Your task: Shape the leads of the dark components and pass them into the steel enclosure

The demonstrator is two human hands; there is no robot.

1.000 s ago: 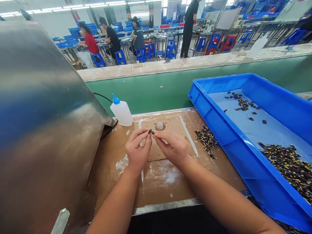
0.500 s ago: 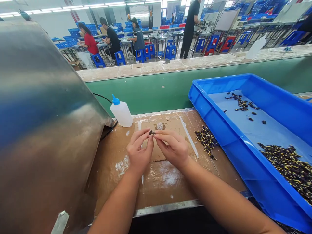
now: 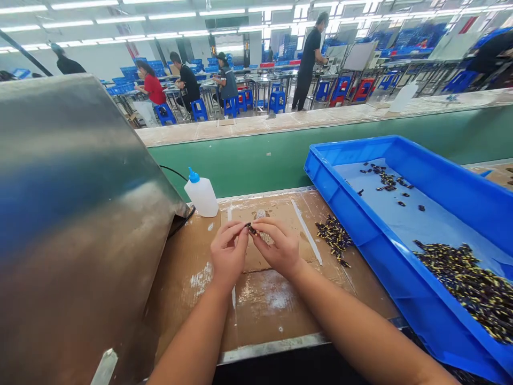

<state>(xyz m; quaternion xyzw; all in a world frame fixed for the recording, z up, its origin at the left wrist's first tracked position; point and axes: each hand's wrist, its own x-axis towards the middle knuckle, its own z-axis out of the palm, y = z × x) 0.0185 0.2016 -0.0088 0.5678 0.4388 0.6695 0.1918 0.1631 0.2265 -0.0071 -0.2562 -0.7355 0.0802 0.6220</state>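
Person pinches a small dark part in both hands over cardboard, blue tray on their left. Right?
No: the head view shows the blue tray on the person's right. The rest stands: the left hand and right hand pinch the small dark part over the cardboard.

A green conveyor belt [image 3: 248,167] runs across the view. On its near side, at the left, a curved stainless-steel hood [image 3: 72,214] rises, with a white plastic squeeze bottle with a blue nozzle [image 3: 201,197] standing just beside it. A shallow blue plastic tray [image 3: 340,214] lies on the near side at the right. Beyond the belt, a worker in a red shirt [image 3: 151,88] sits on a blue plastic stool [image 3: 163,113], and a person in black [image 3: 306,61] stands.
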